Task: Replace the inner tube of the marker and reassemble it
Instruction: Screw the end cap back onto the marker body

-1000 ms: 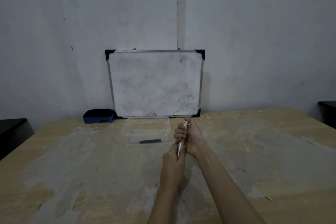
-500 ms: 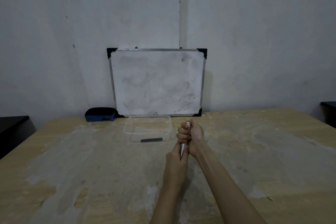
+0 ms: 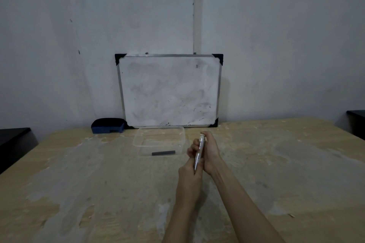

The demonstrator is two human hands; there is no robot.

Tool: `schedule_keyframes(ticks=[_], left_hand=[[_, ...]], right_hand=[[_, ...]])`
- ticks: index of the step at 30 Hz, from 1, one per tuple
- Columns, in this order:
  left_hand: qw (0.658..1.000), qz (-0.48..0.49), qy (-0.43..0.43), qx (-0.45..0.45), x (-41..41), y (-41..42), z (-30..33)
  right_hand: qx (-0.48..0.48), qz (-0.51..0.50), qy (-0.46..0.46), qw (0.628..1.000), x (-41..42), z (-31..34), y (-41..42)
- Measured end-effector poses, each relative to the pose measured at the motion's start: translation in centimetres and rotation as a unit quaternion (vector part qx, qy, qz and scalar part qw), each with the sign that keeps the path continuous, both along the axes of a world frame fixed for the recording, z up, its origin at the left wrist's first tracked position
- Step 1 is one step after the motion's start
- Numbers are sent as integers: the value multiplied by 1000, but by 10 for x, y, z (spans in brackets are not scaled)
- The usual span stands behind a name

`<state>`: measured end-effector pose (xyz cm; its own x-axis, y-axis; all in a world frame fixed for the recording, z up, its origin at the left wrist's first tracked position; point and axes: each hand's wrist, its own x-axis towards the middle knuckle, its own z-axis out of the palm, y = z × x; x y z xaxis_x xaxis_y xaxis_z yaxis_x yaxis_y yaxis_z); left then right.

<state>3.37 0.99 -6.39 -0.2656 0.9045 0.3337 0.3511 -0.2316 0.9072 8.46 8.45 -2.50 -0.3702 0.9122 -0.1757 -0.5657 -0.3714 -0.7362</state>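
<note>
Silver marker [image 3: 199, 152] (one) in two hands, left [image 3: 190, 175] and right [image 3: 210, 153], fingers wrapped tight.

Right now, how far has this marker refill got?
Both hands, left hand low and right hand high, grip the marker, apparently working its barrel. A dark tube lies in the clear tub; old or new, unclear. Final reassembly looks unfinished.
</note>
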Motion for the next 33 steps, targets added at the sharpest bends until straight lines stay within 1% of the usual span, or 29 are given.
schedule_keyframes(ticks=[2,6,12,21,24,28,30,31,33], left_hand=[[1000,7,14,-2,1,0,0],[1000,16,12,-1,2,-2,-1],[1000,10,-1,-3,2,-2,-1],[1000,14,7,3,0,-1,0],[1000,13,-9,-3,0,-1,1],[994,-9,-103,-38,-3,4,2],[991,-20,-123,-49,-3,5,2],[991,-23,-123,-51,-3,5,2],[991,-17,-120,-53,-4,5,2]], right_hand=[[-5,6,13,1000,0,-2,1],[-6,15,26,1000,-2,-2,4],[-3,4,16,1000,-3,-2,2],[6,0,10,1000,-4,-1,-1],[12,2,1,1000,-5,1,-2],[7,23,-43,999,-1,3,-5],[18,45,-65,997,6,3,-7],[32,62,-84,994,11,2,-6],[71,116,-173,976,23,2,-5]])
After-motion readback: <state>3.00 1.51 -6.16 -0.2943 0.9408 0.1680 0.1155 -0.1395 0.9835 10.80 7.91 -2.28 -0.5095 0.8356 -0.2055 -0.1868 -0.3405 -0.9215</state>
